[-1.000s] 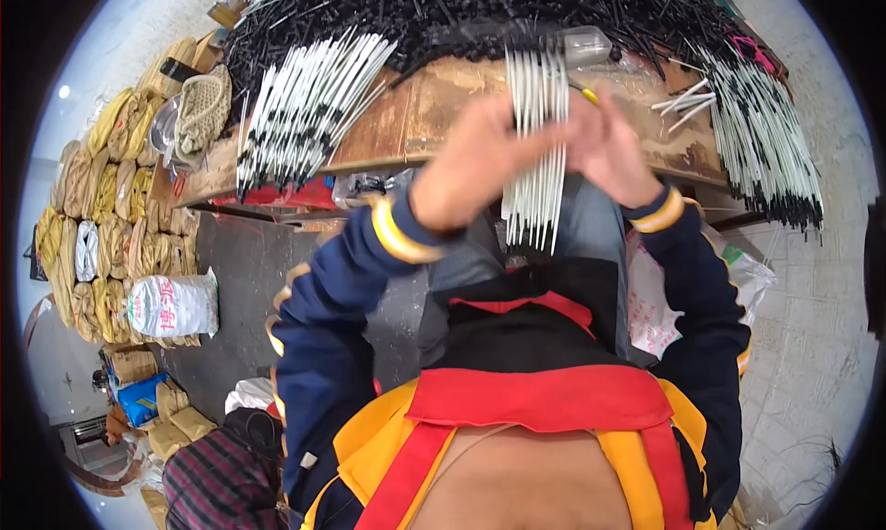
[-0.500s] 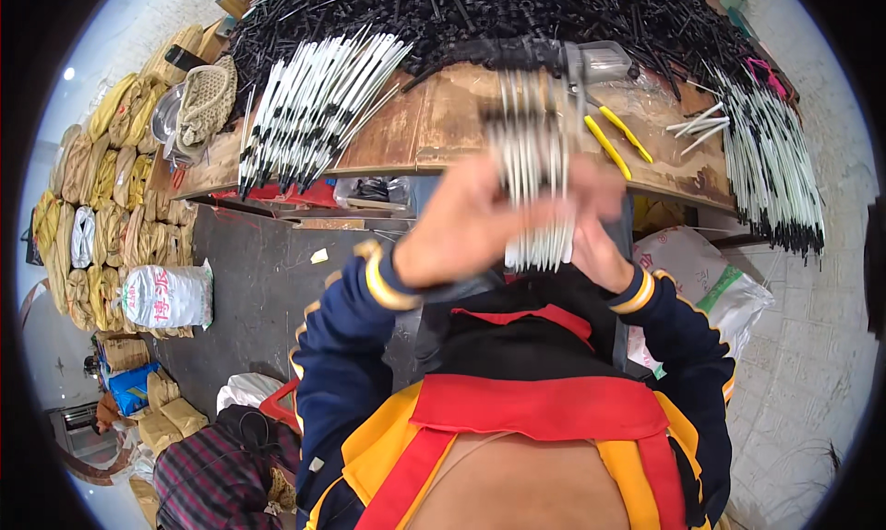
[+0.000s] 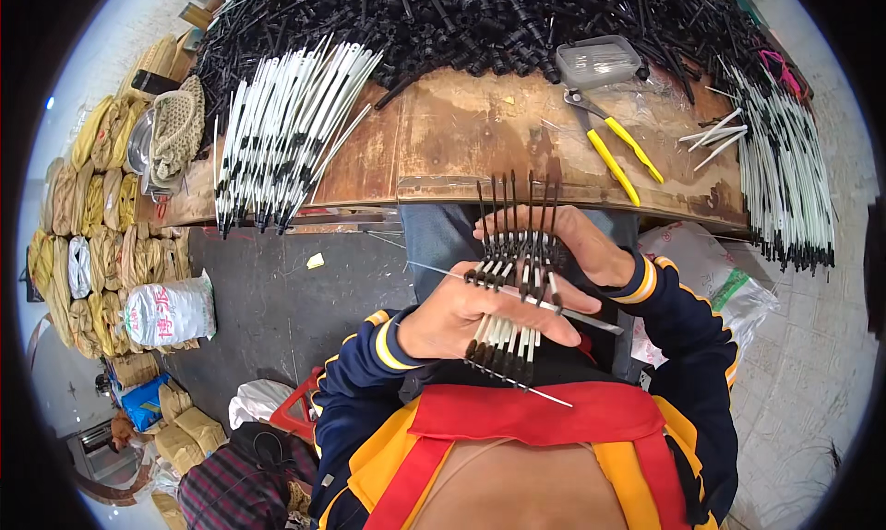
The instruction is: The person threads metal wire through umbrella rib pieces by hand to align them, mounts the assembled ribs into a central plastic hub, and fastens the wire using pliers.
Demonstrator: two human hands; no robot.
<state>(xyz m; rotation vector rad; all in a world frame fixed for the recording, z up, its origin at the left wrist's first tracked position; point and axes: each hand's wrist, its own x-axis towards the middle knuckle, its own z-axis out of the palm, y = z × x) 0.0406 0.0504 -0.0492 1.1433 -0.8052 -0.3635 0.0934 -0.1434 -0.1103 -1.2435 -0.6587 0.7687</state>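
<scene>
Above my lap, a bunch of white rods with black fittings (image 3: 505, 334) lies side by side, black tips pointing toward the table. My left hand (image 3: 461, 313) grips it from the left, thumb and fingers across the rods. On the right, my right hand (image 3: 589, 244) curls around the upper part, some fingers behind the rods. Two or more thin pale strips cross the bunch at an angle, one end sticking out at the lower right. How each strip is fixed to the rods cannot be made out.
A wooden table (image 3: 443, 142) holds a heap of black plastic parts (image 3: 480, 23), a pile of white rods (image 3: 286, 124) at left and another rod pile (image 3: 784, 161) at right. Yellow-handled pliers (image 3: 614, 147) lie beside a clear plastic box (image 3: 598, 61). Stacked brown bundles (image 3: 97, 216) stand far left.
The bunch has come down from over the table edge toward my lap and turned, black tips now pointing away. Both hands stay on it, lower and steadier than before.
</scene>
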